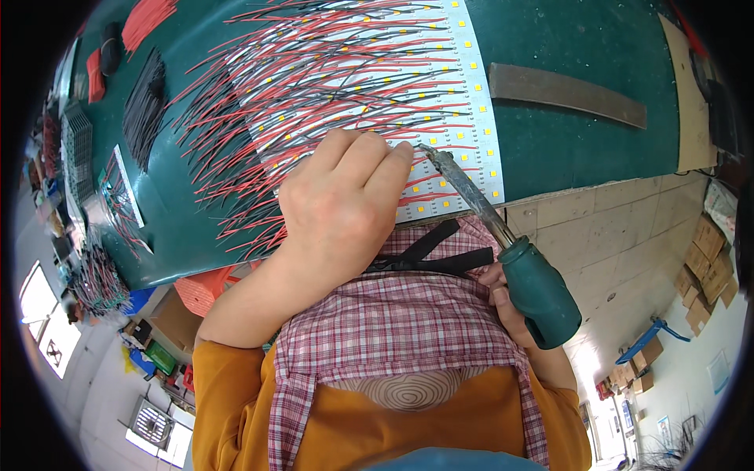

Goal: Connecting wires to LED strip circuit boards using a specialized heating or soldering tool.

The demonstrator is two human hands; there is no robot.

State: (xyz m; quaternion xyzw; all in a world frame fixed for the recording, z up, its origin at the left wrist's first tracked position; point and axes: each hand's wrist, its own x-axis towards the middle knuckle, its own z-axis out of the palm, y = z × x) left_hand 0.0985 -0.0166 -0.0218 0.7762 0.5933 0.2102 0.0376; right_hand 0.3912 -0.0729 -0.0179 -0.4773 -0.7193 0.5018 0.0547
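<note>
My right hand [509, 304] is wrapped round the green handle of a soldering iron [540, 292], partly hidden behind it. The iron slants up and left, its tip resting near the pad rows of a white LED board [481, 118] dotted with yellow squares. My left hand [342, 200] is closed in a pinch right beside that tip. A thin wire [415, 147] seems to come from its fingertips; the rest of the grip is hidden. Many red and black wires [345, 86] lie across the board in rows, their loose ends fanning out to the left.
A flat grey metal bar [569, 94] lies on the green tabletop [585, 157] right of the board. Bundles of black wires [145, 106] and red wires [149, 20] are at the left, near a narrow wired strip [129, 188]. Cardboard boxes [707, 263] stand far right.
</note>
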